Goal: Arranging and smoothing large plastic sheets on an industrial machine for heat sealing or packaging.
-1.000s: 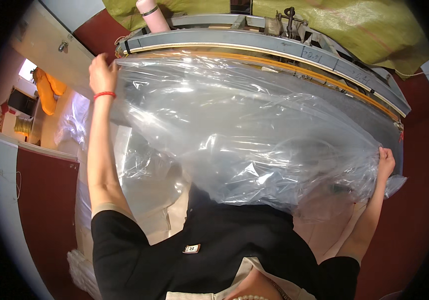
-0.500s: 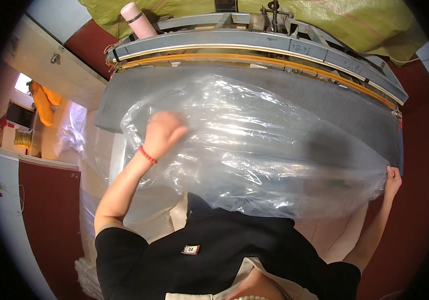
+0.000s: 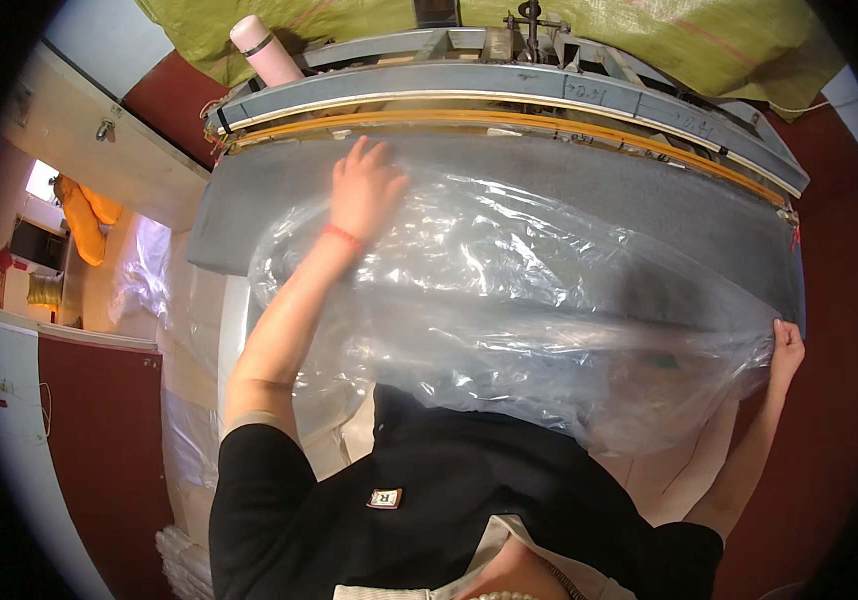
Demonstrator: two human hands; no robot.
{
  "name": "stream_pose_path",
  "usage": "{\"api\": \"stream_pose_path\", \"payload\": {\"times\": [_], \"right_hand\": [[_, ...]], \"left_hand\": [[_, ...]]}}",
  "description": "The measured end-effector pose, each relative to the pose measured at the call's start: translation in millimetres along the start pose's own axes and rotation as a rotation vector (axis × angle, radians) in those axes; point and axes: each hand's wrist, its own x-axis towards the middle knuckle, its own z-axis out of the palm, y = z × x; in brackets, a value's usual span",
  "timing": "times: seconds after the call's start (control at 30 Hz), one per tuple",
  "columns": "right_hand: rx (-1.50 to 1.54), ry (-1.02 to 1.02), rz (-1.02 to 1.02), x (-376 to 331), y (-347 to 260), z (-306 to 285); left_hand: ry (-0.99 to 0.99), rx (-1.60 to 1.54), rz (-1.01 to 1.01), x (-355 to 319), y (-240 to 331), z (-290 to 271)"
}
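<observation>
A large clear plastic sheet [image 3: 489,250], wrinkled and shiny, spreads over a grey cloth-covered worktop [image 3: 709,205] and hangs toward my body at the near side. I cannot tell whether it is a single layer or a bag. My left hand [image 3: 364,192], a red bead bracelet on its wrist, is over the sheet's far left edge with its fingers spread, slightly blurred. Nothing shows in that hand. At the far right, my right hand [image 3: 787,348] pinches the sheet's right corner at the worktop's end.
Along the worktop's far side runs a grey metal frame [image 3: 509,78] with an orange strip [image 3: 389,118] in front. A pink bottle [image 3: 265,50] stands behind its left end, and yellow-green woven sacking [image 3: 689,45] lies beyond. Bundled clear plastic [image 3: 189,570] is at the lower left.
My left hand has moved away from me and slightly right, its fingers now spread over the sheet's far edge. My right hand stays at the corner. The sheet's wrinkles have shifted.
</observation>
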Motion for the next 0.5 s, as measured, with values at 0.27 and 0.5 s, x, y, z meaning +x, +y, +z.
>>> {"api": "stream_pose_path", "payload": {"times": [0.27, 0.5], "right_hand": [[0.190, 0.063, 0.075, 11.5, 9.7, -0.8], [0.426, 0.196, 0.247, 76.0, 11.7, 32.1]], "left_hand": [[0.156, -0.261, -0.306, 14.4, -14.0, 27.7], [0.394, -0.623, -0.490, 24.8, -23.2, 49.3]]}}
